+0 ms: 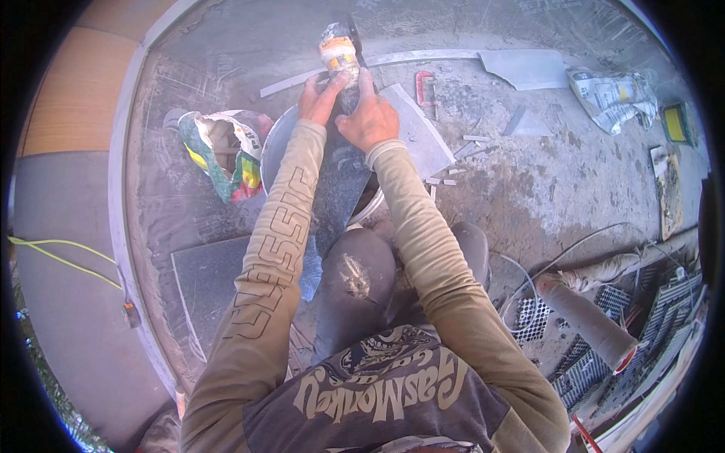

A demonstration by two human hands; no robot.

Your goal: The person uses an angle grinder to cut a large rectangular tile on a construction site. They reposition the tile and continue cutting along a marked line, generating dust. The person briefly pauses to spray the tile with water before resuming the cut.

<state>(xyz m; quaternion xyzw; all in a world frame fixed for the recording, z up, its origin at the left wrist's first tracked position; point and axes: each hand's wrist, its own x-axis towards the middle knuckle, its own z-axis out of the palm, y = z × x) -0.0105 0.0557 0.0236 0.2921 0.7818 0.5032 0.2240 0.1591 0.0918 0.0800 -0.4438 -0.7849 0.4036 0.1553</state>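
Observation:
Both hands are closed around a dust-coated angle grinder [338, 51] with an orange band, held out in front of me. My left hand [316, 100] grips its left side, and my right hand [368, 119] wraps it from the right. Its near end is partly hidden between my hands. Below them a dark grey tile [332, 185] lies across a round bucket [273, 147], close to my knees. A lighter grey tile [419, 128] sticks out to the right, beneath my right hand.
An open bag [219, 155] stands left of the bucket. A red clamp [425, 89], tile offcuts [526, 123] and a crumpled bag [615, 98] lie on the dusty floor. At lower right are a cardboard tube [589, 321], loose cable [521, 264] and black plastic grids [585, 370].

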